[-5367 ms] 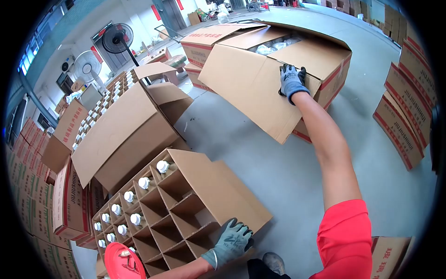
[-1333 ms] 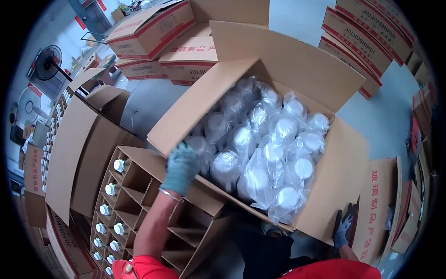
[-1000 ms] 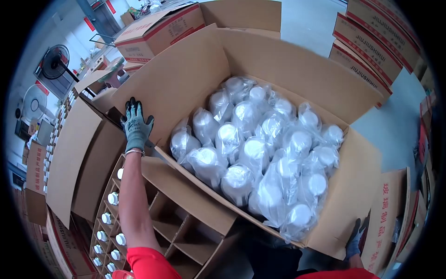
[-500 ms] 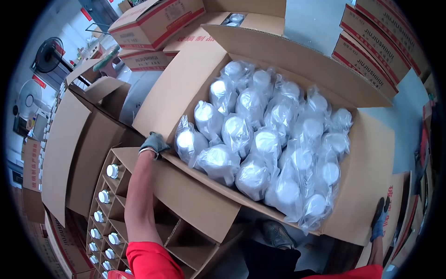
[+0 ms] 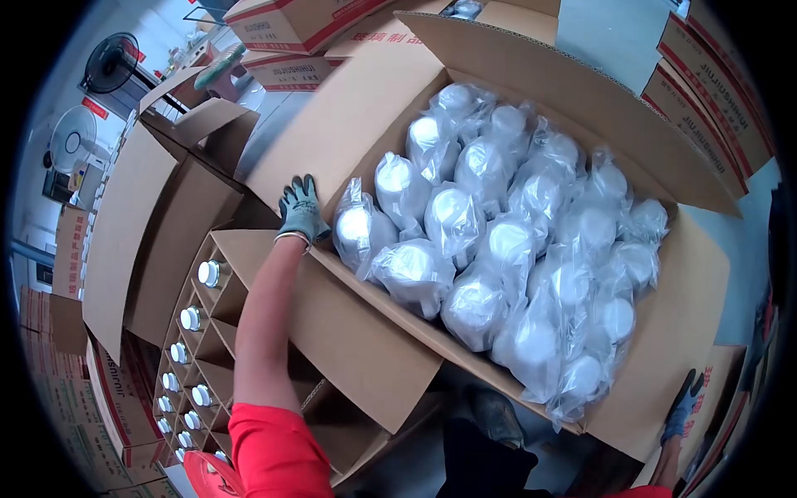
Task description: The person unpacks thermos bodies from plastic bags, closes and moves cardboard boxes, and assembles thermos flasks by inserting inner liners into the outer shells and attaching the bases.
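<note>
At far left, a pale fan point(image 5: 73, 139) stands beyond a tall open box point(image 5: 137, 224). Below it we see a partitioned carton point(image 5: 349, 319) with white-capped bottles point(image 5: 191, 318) in some compartments; our forearm and the carton's own flap cover many of the others. A red object point(image 5: 207, 477) at the lower edge is cut off, and we cannot tell what it is.

Next comes our left grip point(image 5: 302, 209), gloved, fingers spread wide, laid against the left flap point(image 5: 357, 124) of a large open carton point(image 5: 573, 91) and holding nothing. The carton fills the middle, its long axis slanting from upper left to lower right. Inside, plastic-wrapped pieces point(image 5: 452, 207) with rounded pale tops crowd together, just to the right of the left grip, which is the nearer hand; its fingers point away from them, up the flap. The shiny film blurs their shapes, and their lower parts are hidden.

At far right, our right grip point(image 5: 683, 407) is beside the outer edge of the right flap point(image 5: 677, 332), which lies between it and the wrapped pieces. Its fingers look extended, but we cannot tell whether they hold anything.
</note>
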Demonstrator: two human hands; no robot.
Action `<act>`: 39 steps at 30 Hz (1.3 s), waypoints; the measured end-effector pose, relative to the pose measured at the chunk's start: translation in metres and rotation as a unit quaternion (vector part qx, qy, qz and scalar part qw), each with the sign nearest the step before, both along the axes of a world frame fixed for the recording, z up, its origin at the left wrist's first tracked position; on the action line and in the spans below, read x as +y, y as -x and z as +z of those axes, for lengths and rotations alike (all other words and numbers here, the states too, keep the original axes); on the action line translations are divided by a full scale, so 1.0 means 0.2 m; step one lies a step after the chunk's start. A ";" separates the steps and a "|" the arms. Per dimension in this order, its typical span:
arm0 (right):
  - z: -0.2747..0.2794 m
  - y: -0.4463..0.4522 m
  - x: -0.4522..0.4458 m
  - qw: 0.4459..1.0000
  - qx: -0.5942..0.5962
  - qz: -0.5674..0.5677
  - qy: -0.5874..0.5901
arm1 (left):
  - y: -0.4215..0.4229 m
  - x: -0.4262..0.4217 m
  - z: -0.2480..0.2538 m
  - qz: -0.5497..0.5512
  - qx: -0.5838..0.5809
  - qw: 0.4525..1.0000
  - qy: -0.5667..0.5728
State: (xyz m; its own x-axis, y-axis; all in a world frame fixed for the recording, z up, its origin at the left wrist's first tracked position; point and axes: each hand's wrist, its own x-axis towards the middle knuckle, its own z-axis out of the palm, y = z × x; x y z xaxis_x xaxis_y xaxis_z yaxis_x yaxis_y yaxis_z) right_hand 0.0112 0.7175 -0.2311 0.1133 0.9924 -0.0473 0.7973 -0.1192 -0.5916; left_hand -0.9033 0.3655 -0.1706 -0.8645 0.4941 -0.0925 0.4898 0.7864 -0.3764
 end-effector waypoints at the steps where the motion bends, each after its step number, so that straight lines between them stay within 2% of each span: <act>1: 0.00 0.02 0.00 1.000 -0.017 0.016 -0.007 | 0.02 0.01 -0.03 0.020 -0.021 0.999 -0.043; 3: 0.00 0.00 -0.01 0.997 -0.058 0.047 -0.018 | 0.06 0.07 -0.02 0.038 -0.045 0.998 -0.015; 6: 0.00 0.06 -0.01 0.996 0.059 -0.023 -0.061 | 0.08 0.07 -0.08 0.050 -0.037 0.998 -0.015; 8: -0.02 0.02 0.06 0.995 0.053 -0.019 -0.078 | 0.14 0.02 -0.21 0.059 -0.034 0.997 -0.042; 9: -0.01 0.02 0.10 0.995 0.052 -0.017 -0.088 | 0.08 0.02 -0.14 0.067 -0.072 0.994 -0.045; 12: 0.17 0.04 0.31 0.982 0.186 0.009 -0.001 | 0.02 -0.01 -0.12 0.032 -0.055 0.998 -0.020; 14: 0.20 0.10 0.43 0.952 0.302 0.000 -0.054 | -0.05 0.01 -0.05 0.029 -0.080 0.996 0.017; 18: 0.17 0.16 1.08 0.971 0.086 0.082 -0.209 | -0.12 -0.03 -0.09 0.007 -0.126 0.992 0.004; 21: 0.29 0.28 1.38 0.989 0.016 0.089 -0.114 | -0.14 -0.08 -0.10 -0.033 -0.185 0.982 -0.015; 24: 0.28 0.30 1.42 0.993 0.000 0.098 -0.066 | -0.16 -0.05 -0.03 0.008 -0.228 0.973 -0.022; 25: 0.25 0.28 1.34 0.993 0.020 0.101 -0.058 | -0.11 -0.11 -0.10 -0.003 -0.205 0.976 -0.075; 28: 0.27 0.18 1.13 0.988 0.100 0.115 -0.020 | 0.03 -0.09 -0.10 -0.038 -0.236 0.971 -0.029; 30: 0.31 0.09 1.00 0.980 0.159 0.122 0.011 | 0.10 -0.12 -0.15 -0.038 -0.235 0.967 -0.091; 32: 0.31 0.02 0.85 0.961 0.248 0.115 0.051 | 0.14 -0.10 -0.17 -0.035 -0.246 0.967 -0.061; 34: 0.35 0.05 0.59 0.895 0.434 -0.014 0.105 | 0.16 -0.09 -0.11 -0.033 -0.242 0.968 -0.063; 35: 0.43 0.06 0.48 0.985 0.134 0.100 -0.031 | 0.15 -0.09 -0.08 -0.033 -0.243 0.967 -0.073; 38: 0.54 -0.04 0.29 0.991 0.091 0.092 -0.027 | 0.20 -0.12 -0.16 -0.060 -0.244 0.962 -0.103; 39: 0.53 0.00 0.25 0.995 0.092 0.040 -0.026 | 0.15 -0.08 -0.10 -0.041 -0.298 0.945 -0.131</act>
State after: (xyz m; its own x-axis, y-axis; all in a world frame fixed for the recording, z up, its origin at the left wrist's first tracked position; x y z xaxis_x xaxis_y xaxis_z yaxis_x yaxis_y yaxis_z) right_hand 0.0111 0.7683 -0.1243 0.0288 0.9996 -0.0082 0.6801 -0.0256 -0.7327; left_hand -0.9332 0.3502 -0.1906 -0.6562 0.6298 -0.4156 0.6160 0.7652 0.1869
